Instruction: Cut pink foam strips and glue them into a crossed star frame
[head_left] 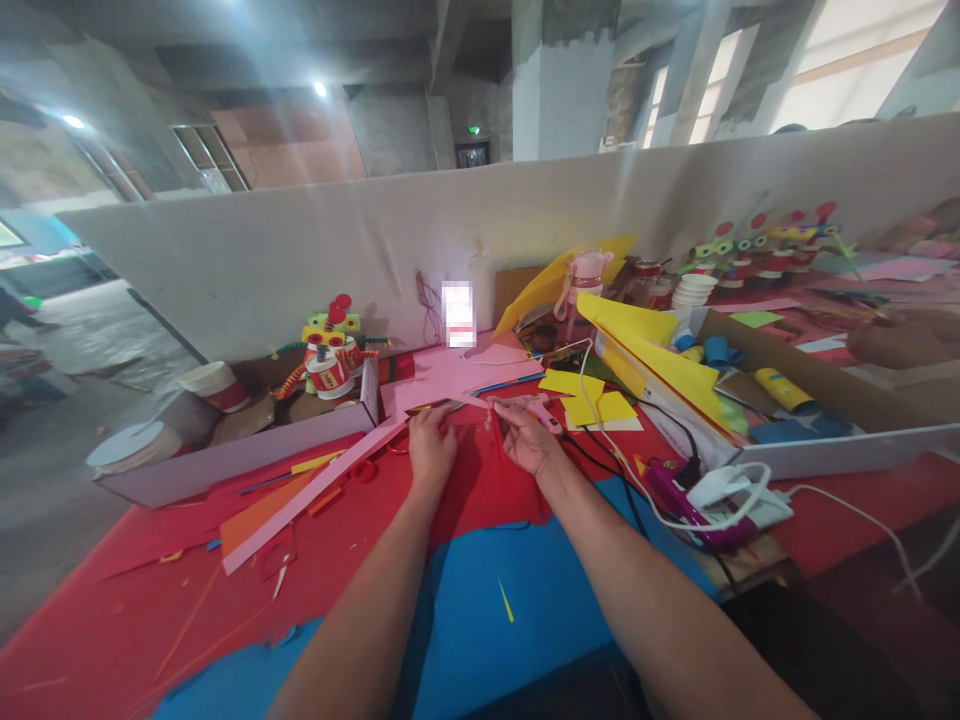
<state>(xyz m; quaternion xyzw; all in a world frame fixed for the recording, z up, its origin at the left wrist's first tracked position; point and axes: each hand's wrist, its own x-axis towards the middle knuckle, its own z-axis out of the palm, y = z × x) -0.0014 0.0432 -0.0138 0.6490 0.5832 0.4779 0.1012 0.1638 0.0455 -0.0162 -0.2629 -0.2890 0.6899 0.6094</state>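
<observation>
My right hand (527, 437) is closed in a pinch at the end of a narrow pink paper strip (472, 400). Red paper hangs or lies just below its fingertips; I cannot tell if it is held as well. My left hand (433, 445) is closed with curled fingers beside a long pink paper strip (315, 485), which slants down to the left. A thin dark tool lies at its fingertips, too small to name. Behind both hands rest pink paper sheets (450, 372). A pink glue gun (545, 413) lies right behind my right hand.
A box (247, 450) with paper cups and a paper-cup robot (330, 355) stands left. At right are yellow paper pieces (600, 408), a box (840, 452) of coloured rolls, and a purple power strip (686, 500) with cables. Blue paper (517, 590) covers the near edge.
</observation>
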